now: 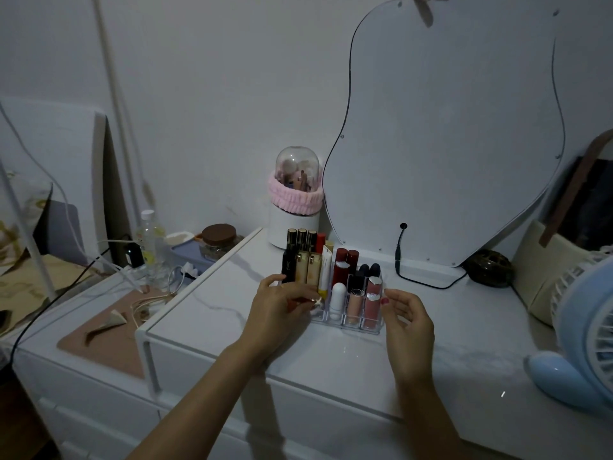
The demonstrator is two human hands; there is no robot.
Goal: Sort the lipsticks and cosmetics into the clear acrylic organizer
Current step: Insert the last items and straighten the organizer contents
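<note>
A clear acrylic organizer (373,330) stands on the white dresser top, filled with several upright lipsticks and tubes: gold and black ones (302,240) at the back, dark red ones (341,270) in the middle, a white stick (338,295) and pink glosses (371,303) in front. My left hand (278,310) rests at the organizer's front left corner, fingers pinched on a small red and gold lipstick (303,301). My right hand (408,322) hovers just right of the organizer, fingers loosely curled and holding nothing.
A domed brush holder (295,200) with a pink band stands behind the organizer. A pear-shaped mirror (444,144) leans on the wall, its black cable (418,280) trailing beside it. A blue fan (583,340) sits at the right. Bottles, a jar and cords crowd the lower shelf at left.
</note>
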